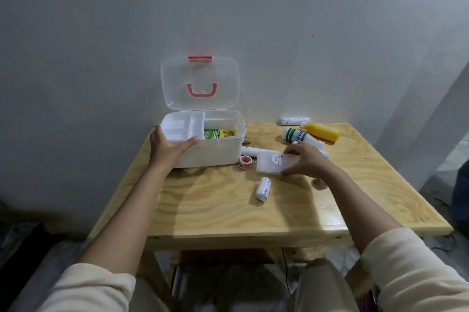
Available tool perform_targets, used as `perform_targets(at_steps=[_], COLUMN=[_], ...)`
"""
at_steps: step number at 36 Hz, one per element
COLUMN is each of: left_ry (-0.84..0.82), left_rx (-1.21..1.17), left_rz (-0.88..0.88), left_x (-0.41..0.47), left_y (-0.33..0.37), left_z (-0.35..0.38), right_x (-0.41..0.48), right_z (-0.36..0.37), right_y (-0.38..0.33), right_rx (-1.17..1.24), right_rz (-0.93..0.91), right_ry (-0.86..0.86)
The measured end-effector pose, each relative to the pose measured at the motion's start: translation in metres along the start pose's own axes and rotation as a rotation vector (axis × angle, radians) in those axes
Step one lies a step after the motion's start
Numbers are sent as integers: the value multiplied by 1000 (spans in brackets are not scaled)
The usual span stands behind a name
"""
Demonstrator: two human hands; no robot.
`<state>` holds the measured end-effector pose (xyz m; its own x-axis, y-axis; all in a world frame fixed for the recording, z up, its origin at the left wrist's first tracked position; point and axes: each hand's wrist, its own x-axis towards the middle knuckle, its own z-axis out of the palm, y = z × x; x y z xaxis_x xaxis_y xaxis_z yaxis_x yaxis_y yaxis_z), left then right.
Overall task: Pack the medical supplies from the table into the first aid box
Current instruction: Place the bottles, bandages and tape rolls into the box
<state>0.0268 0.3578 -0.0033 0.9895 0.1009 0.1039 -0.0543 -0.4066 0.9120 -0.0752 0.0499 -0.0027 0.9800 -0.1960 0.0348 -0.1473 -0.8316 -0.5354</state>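
The white first aid box [215, 151] stands open at the table's back left, its clear lid [200, 83] upright against the wall. A white tray insert [181, 125] fills its left half, and a green and yellow carton [220, 133] lies in the right half. My left hand [166, 145] grips the box's front left corner. My right hand [305, 160] closes on a flat white packet [269, 163] lying on the table. Beside it are a red tape roll [245, 162], a bandage roll [263, 188], a white and green bottle [300, 137] and a yellow bottle [322, 131].
The wooden table [228, 210] stands against a grey wall. Another white roll [294, 120] lies at the back edge by the wall, and one more white roll [250, 151] lies next to the box. Table legs and a cable show below the front edge.
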Motion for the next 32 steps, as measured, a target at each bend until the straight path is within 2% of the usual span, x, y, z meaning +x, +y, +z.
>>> perform_targets(at_steps=[7, 11, 16, 20, 24, 32], left_ry=[-3, -33, -118, -179, -220, -265], left_rx=[7, 34, 86, 149, 252, 310], left_rz=[28, 33, 120, 159, 131, 79], left_x=[1, 0, 16, 27, 31, 32], left_y=[-1, 2, -5, -9, -2, 5], left_z=[-6, -15, -23, -28, -29, -25], right_x=[7, 20, 45, 64, 79, 94], right_z=[-27, -40, -37, -24, -10, 24], right_y=[-12, -47, -90, -114, -126, -145], right_rx=[277, 299, 212, 23, -151, -212], right_rz=[-4, -73, -163, -207, -232, -309], right_ry=[170, 192, 124, 24, -39, -72])
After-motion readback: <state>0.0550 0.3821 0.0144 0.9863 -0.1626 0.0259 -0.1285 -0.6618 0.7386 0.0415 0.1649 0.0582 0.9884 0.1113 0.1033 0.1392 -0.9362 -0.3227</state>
